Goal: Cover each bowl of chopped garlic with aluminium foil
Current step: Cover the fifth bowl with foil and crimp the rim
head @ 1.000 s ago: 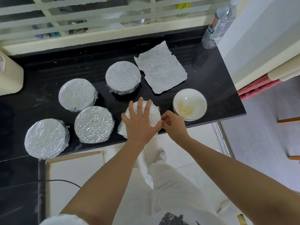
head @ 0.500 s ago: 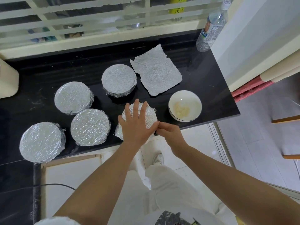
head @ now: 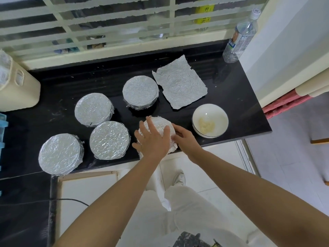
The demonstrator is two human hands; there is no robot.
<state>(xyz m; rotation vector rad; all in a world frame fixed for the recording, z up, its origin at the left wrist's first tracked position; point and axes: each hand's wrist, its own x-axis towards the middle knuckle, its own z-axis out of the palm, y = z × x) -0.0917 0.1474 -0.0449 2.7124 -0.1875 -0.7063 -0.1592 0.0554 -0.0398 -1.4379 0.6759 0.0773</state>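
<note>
Left hand (head: 153, 139): laid flat on top of the foil-draped bowl (head: 160, 123), fingers straight and spread, gripping nothing.
Right hand (head: 185, 138): pressed to that bowl's right flank, fingers curled round the foil at the rim.
Foil-draped bowl: at the front edge of the counter (head: 240, 97), mostly hidden under both hands; foil loose and crumpled on its near side.
Nearest covered bowl (head: 60, 154): far left, close to the front edge, foil tight across the top.
Second covered bowl (head: 109, 139): just left of the left hand, sealed the same way.
Open bowl (head: 210, 120): white, uncovered, just right of the right hand.
Chopped garlic (head: 206, 124): small pale heap in the bottom of the open bowl.
Third covered bowl (head: 93, 109): behind the second, close beside it.
Fourth covered bowl (head: 140, 91): behind the hands, foil folded down its sides.
Foil sheet (head: 179, 84): flat and crinkled, just right of the fourth covered bowl, behind the open bowl.
Cream container (head: 19, 90): at the counter's left end.
Water bottle (head: 240, 40): upright in the far right corner.
</note>
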